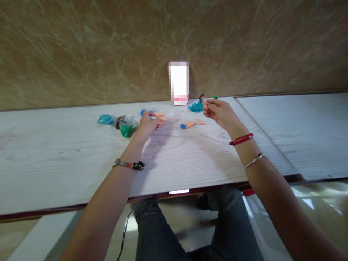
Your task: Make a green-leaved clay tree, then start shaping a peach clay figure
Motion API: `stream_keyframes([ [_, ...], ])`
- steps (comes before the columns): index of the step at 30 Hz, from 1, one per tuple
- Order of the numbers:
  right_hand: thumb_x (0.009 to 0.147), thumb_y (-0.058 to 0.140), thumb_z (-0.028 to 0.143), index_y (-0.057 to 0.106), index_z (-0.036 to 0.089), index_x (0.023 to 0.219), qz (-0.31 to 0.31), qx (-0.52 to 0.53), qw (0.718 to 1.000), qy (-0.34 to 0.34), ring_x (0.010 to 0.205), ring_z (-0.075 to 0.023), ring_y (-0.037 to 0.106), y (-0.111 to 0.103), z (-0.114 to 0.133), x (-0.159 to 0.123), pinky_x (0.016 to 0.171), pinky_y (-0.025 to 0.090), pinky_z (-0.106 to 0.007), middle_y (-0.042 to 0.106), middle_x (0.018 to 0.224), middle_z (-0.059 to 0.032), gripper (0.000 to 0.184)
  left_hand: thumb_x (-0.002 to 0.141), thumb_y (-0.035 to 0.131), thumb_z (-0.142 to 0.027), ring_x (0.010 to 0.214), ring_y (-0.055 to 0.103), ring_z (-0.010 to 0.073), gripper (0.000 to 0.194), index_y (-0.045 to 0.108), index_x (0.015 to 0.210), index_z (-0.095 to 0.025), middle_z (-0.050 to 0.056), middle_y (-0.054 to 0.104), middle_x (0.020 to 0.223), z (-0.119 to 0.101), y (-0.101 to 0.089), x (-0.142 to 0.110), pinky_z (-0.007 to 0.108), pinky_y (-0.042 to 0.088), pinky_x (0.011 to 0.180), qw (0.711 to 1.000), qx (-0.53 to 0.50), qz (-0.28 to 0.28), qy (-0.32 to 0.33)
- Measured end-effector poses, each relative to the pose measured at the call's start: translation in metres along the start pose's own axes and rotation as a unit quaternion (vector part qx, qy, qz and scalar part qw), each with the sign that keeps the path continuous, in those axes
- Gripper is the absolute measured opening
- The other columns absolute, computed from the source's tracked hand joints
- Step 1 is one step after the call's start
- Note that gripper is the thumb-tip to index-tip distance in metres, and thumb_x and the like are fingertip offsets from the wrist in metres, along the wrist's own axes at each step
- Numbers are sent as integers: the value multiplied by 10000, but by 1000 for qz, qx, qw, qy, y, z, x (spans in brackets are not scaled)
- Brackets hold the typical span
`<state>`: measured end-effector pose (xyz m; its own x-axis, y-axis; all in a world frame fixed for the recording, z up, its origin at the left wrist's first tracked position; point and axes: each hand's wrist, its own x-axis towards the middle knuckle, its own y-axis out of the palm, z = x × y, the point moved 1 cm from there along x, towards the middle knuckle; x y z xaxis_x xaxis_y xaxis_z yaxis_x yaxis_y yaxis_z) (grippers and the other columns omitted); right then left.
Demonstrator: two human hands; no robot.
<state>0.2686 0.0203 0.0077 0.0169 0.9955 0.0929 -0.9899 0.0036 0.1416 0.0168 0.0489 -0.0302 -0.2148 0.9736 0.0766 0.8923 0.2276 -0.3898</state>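
Note:
My left hand rests low over the white table, its fingers closed on a clear bag of peach modelling clay. A blue piece shows just beyond its knuckles. Raised a little, my right hand pinches a small piece of peach clay between thumb and fingers. Behind it sits a teal clay figure with a dark brown top, partly hidden by the fingers. Between my hands lies a peach tool-like piece with a blue round end; its exact kind is unclear.
Bags of blue clay and green clay lie left, with a brown lump between them. A bright phone-like screen, blurred out, leans on the marbled wall. A small green bit lies at the table's back edge.

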Motion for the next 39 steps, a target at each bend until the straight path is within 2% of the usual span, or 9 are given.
stream_keyframes([
  [3, 710, 596, 164, 615, 156, 663, 5, -45, 999, 22, 537, -62, 534, -5, -6, 3, 588, 495, -235, 564, 607, 12, 51, 643, 610, -120, 454, 450, 120, 288, 417, 834, -215, -66, 405, 487, 4, -3, -2, 240, 342, 472, 995, 86, -9, 56],
  [6, 671, 632, 173, 615, 141, 604, 8, -152, 988, 10, 560, -80, 547, -11, -13, 7, 615, 506, -264, 559, 605, 7, 76, 717, 542, -196, 639, 537, 188, 230, 469, 935, -189, 30, 504, 654, -1, -3, -9, 299, 411, 585, 967, 233, -17, 104],
  [11, 629, 642, 180, 672, 99, 781, 19, -376, 926, -33, 586, -137, 584, -17, -17, 10, 583, 487, -273, 590, 593, -18, 174, 809, 428, -284, 969, 518, 266, 369, 442, 1146, -135, 186, 473, 1074, -9, 0, -18, 399, 425, 811, 919, 356, -56, 161],
  [15, 720, 552, 241, 655, 77, 947, 52, -405, 911, -50, 566, -129, 593, -10, -12, 6, 552, 468, -256, 623, 671, -54, 299, 785, 480, -306, 1081, 451, 291, 386, 492, 1117, -110, 194, 450, 1130, -5, 3, -15, 406, 395, 886, 897, 386, -32, 214],
  [20, 746, 517, 239, 642, 112, 1007, 46, -437, 890, -123, 582, -110, 563, 2, -8, 1, 549, 444, -247, 630, 725, -47, 316, 776, 478, -226, 927, 530, 234, 320, 527, 1068, -101, 127, 567, 945, 3, 5, -3, 377, 429, 828, 899, 374, 41, 224],
  [25, 765, 498, 222, 606, 112, 1055, 49, -320, 944, -67, 586, -93, 563, 14, -15, 0, 540, 470, -238, 621, 776, -55, 328, 745, 521, -175, 904, 531, 190, 344, 519, 1086, -127, 94, 574, 956, -11, 6, -6, 345, 433, 826, 901, 286, 45, 322],
  [29, 755, 527, 173, 573, 123, 1081, 72, -199, 977, -18, 557, -61, 558, 22, -15, -5, 567, 487, -218, 582, 716, -7, 333, 761, 530, -191, 1024, 483, 188, 368, 485, 1126, -185, 73, 540, 1082, -31, 8, -27, 364, 397, 900, 869, 230, 54, 436],
  [34, 759, 539, 165, 587, 144, 1029, 167, -105, 980, 13, 555, -49, 543, 27, -6, -13, 573, 488, -211, 578, 658, 25, 275, 778, 528, -201, 1044, 468, 186, 362, 475, 1136, -193, 64, 536, 1090, -41, 9, -42, 365, 397, 903, 841, 220, 52, 491],
  [39, 738, 564, 149, 613, 119, 730, 137, -82, 987, 30, 525, -54, 520, 28, -7, -14, 569, 463, -219, 573, 585, 16, 58, 807, 491, -220, 1016, 480, 181, 318, 489, 1123, -180, 72, 542, 1063, -40, 11, -42, 354, 414, 878, 814, 227, 49, 532],
])
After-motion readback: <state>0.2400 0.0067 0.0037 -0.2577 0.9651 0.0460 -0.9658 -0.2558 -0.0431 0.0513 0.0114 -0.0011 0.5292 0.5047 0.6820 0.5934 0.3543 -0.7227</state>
